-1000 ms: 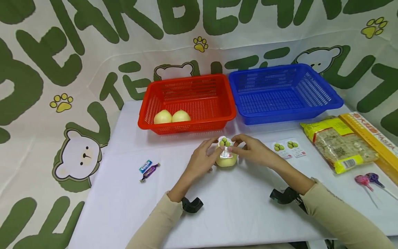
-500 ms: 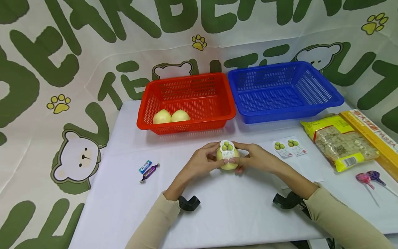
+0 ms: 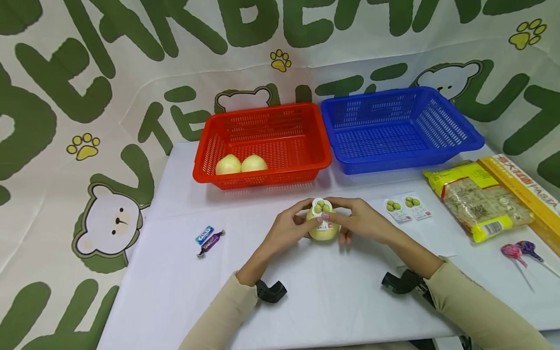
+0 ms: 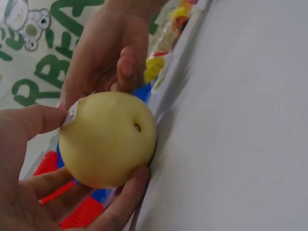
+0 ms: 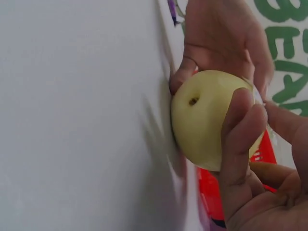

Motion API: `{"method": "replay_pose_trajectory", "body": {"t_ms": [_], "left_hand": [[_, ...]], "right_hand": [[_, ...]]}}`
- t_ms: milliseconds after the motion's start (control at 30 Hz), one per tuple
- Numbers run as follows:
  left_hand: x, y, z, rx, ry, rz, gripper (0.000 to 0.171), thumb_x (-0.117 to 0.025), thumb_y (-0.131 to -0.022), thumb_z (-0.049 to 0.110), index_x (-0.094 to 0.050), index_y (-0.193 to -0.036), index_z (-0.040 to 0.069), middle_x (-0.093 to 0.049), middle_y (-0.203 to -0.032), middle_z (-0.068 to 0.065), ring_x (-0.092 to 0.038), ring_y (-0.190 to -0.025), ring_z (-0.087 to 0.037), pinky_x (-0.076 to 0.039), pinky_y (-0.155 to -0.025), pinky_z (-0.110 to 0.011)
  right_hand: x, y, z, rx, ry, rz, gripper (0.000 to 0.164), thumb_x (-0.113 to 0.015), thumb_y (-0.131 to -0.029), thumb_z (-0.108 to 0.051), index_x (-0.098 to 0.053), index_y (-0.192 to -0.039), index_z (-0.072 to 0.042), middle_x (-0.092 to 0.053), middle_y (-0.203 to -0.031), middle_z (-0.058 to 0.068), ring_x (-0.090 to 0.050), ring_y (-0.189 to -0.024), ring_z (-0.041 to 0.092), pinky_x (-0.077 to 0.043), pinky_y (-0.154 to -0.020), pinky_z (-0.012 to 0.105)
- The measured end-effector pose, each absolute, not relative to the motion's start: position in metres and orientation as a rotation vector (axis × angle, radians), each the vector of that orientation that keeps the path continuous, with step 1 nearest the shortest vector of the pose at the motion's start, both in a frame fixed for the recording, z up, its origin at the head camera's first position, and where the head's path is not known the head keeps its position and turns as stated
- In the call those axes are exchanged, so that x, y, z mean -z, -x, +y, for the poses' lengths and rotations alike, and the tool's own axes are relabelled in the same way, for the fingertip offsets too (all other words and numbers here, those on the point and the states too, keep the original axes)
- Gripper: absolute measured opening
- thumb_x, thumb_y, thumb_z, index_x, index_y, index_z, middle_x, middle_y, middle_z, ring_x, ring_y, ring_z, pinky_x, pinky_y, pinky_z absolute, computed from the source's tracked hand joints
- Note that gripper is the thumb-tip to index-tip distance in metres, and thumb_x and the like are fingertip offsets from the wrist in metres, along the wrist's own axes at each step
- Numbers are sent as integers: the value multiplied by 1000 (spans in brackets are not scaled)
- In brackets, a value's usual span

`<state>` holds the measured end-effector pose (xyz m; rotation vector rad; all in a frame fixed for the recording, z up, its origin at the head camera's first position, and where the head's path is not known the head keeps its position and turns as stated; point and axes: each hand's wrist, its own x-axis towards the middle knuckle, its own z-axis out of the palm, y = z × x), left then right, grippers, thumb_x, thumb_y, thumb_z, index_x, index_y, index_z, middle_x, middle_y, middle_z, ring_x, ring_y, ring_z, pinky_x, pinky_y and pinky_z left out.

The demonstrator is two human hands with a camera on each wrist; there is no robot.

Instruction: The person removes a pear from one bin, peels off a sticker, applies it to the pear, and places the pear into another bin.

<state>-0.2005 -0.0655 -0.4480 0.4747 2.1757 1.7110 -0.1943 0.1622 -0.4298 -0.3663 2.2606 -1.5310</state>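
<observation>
A pale yellow pear (image 3: pixel 323 235) is at the middle of the table between both hands. On it is a white label (image 3: pixel 322 206) printed with green fruit. The left hand (image 3: pixel 286 225) holds the pear from its left side, with fingers curled around it in the left wrist view and the thumb at the label's edge. From the other side the right hand (image 3: pixel 363 221) holds it too, its thumb on the label. Two more labels (image 3: pixel 402 208) lie to the right on a backing sheet. In the right wrist view the pear (image 5: pixel 204 127) shows its dimpled end.
A red basket (image 3: pixel 262 179) with two pears (image 3: pixel 240 165) stands behind the hands, beside a blue basket (image 3: pixel 411 158). Two wrapped candies (image 3: pixel 210 240) lie left. At right are a yellow bag (image 3: pixel 481 201), an orange box (image 3: pixel 525 194) and two lollipops (image 3: pixel 520 250).
Over the last second the label has come to lie against the pear. Both hands have shifted slightly, and the thumbs have moved up onto the label since half a second ago.
</observation>
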Motion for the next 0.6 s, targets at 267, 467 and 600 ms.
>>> {"method": "replay_pose_trajectory", "body": {"t_ms": [267, 467, 600], "left_hand": [[451, 200, -58, -1921, -360, 2147, 34, -72, -92, 33, -67, -124, 25, -61, -125, -5, -71, -95, -22, -60, -64, -42], [452, 199, -56, -1956, -380, 2181, 32, -73, -92, 35, -66, -121, 21, -63, -120, -4, -71, -89, -22, -60, -60, -44], [452, 200, -53, -1974, -372, 2211, 29, -72, -93, 34, -67, -117, 21, -65, -115, -2, -72, -83, -21, -59, -56, -42]], "right_hand": [[437, 196, 161, 1668, 361, 2194, 56, -69, -95, -34, -54, -144, -12, -66, -62, 18, -63, -51, 34, -56, -50, 43], [436, 192, 158, 1701, 285, 2167, 54, -70, -94, -38, -57, -142, -17, -66, -63, 20, -63, -51, 34, -56, -51, 43], [435, 193, 156, 1688, 226, 2199, 50, -69, -93, -45, -61, -137, -23, -66, -64, 18, -62, -50, 33, -55, -49, 40]]}}
